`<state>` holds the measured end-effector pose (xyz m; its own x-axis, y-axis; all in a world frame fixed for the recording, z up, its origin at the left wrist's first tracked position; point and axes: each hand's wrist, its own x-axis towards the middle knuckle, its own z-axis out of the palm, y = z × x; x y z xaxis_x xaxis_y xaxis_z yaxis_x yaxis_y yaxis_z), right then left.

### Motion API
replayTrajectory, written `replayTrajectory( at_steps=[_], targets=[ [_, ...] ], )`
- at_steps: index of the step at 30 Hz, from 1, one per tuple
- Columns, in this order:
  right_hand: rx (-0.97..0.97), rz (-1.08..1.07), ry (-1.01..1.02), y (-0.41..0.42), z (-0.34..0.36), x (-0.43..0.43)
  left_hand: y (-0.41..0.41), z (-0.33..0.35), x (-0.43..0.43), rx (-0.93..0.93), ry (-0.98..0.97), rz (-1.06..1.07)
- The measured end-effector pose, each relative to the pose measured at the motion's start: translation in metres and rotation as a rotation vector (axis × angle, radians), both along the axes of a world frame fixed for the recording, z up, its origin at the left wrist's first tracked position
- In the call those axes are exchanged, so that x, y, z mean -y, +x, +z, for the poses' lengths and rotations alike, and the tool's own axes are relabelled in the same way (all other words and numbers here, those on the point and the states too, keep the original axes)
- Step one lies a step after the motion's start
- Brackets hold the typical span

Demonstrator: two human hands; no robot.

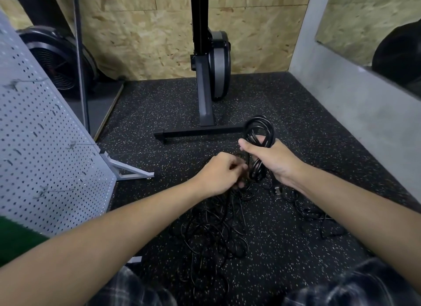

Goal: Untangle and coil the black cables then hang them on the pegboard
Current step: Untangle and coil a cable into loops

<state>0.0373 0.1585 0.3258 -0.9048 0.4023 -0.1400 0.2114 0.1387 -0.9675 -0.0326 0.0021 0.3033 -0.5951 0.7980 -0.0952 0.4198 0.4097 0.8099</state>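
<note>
Loose tangle (211,232): on the floor (296,271), nearer the person than the coil; its strands cross many times, so a hard pull would likely cinch a knot.
Left hand (219,175): just left of the coil's lower end, fingers curled round a strand of the tangle; feeding it twisted risks kinks.
Right hand (271,159): fingers clenched round the coil's middle; a slack grip would probably let the loops spill.
Coil (258,132): upright in the right hand and uneven, so it may catch when hung.
Pegboard (45,146): left of the coil, well apart; reaching it could drag the trailing cable.
Machine foot (200,131): just behind the coil, a likely snag.
</note>
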Motion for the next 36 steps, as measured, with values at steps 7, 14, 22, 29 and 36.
replayTrajectory(
  at_steps=[7,14,22,29,36],
  targets=[
    [0.069,0.073,-0.025,0.003,0.003,0.005,-0.001,0.004,0.006,0.009,0.086,0.043],
    [-0.091,-0.011,-0.049,0.001,0.025,-0.006,-0.001,-0.007,0.005,0.073,-0.004,-0.149],
    [-0.245,-0.131,-0.357,0.003,0.037,-0.032,-0.018,-0.037,0.024,-0.075,-0.168,-0.215],
    [0.018,-0.096,0.099,0.009,0.020,-0.044,-0.029,-0.006,0.023,-0.515,-0.095,-0.342],
    [0.247,0.371,0.373,0.013,0.020,-0.026,-0.033,0.000,0.018,-0.694,0.110,-0.258]
  ],
)
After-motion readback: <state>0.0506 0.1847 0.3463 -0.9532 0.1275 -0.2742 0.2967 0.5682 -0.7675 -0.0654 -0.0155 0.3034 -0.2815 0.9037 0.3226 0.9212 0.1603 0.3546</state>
